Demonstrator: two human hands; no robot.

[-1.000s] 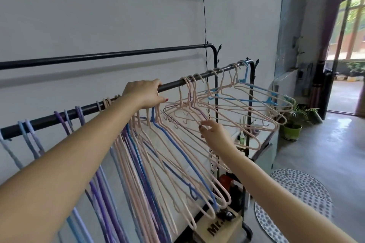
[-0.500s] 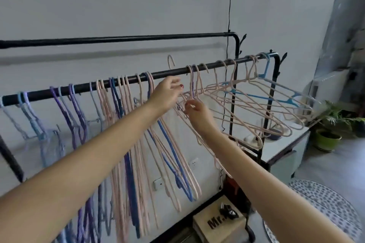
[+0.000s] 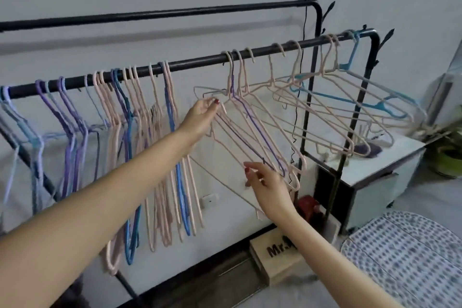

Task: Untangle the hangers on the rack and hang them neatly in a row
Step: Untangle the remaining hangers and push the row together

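From the head camera, a black rack (image 3: pixel 200 61) runs from the left edge up to the right, its front rail carrying a long line of hangers. On the left stretch the hangers (image 3: pixel 140 117) hang straight down in a fairly even row, lilac and purple ones furthest left, then pink ones mixed with a few blue. On the right stretch a tangle (image 3: pixel 325 107) of pink hangers with one light blue one splays out sideways toward the right, their frames crossing each other. Between the two groups a small bunch (image 3: pixel 252 130) of pink hangers and one purple one hangs by its hooks from the rail, tilted down to the right. The left hand (image 3: pixel 202 114) reaches up and pinches the upper shoulder of this bunch between thumb and fingertips. The right hand (image 3: pixel 267 182) is lower and to the right, fingers loosely spread, their tips just at the bunch's lower bars; whether it grips them I cannot tell. Behind the rack is a second black rail (image 3: pixel 160 14) against the wall. Low right stand a white cabinet (image 3: pixel 375 182), a wooden box (image 3: pixel 280 257) and a dotted mat (image 3: pixel 410 252).
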